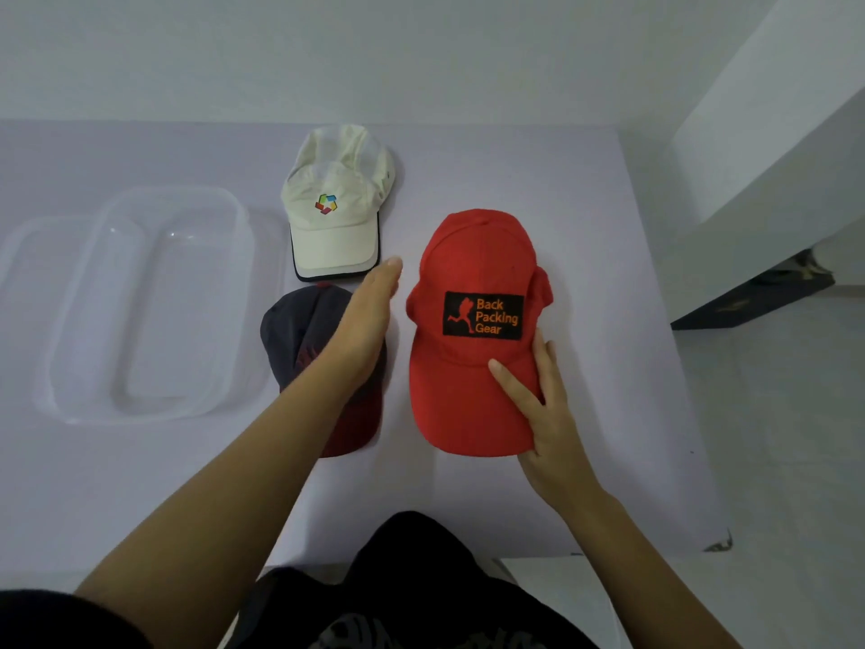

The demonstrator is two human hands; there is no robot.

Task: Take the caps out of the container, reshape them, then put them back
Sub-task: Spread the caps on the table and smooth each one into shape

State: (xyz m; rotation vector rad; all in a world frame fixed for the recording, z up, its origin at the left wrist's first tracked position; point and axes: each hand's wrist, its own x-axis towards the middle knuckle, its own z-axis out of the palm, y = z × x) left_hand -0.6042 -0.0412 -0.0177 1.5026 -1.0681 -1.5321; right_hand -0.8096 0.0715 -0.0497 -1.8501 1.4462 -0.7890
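A red cap [472, 274] with a black "Back Packing Gear" patch lies on the table, brim toward me. My right hand [543, 414] grips the right edge of its brim, thumb on top. My left hand [370, 316] is flat with fingers straight, just left of the red cap's crown and not touching it. Under my left wrist lies a dark grey cap [299, 330] with a dark red brim, partly hidden. A cream cap [334, 203] with a coloured logo rests farther back. The clear plastic container [75, 320] stands empty at the left.
The pale lavender table [585, 414] ends at the right, with its corner near me. Beyond it is a white wall block and a dark object on the floor [753, 297]. My dark clothing fills the bottom of the view.
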